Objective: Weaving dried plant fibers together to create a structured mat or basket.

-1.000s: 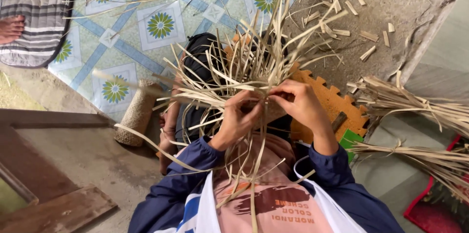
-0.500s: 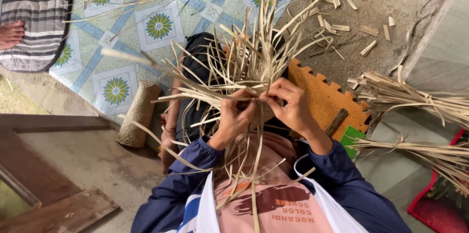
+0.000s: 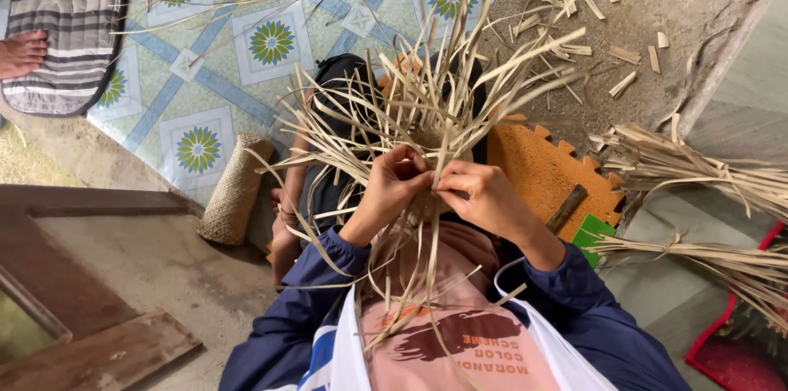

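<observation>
Centre frame: left hand [image 3: 386, 190] and right hand [image 3: 484, 194], grips pinching pale straw strips [image 3: 427, 104]; woven cylinder [image 3: 234, 190] lower left.

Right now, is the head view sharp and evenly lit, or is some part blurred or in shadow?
Head view: soft, even light, no glare; the left hand, right hand and the pale strips are fairly sharp. Head view: wide-lens bending at the edges; the floor by the wooden board lies darker.
</observation>
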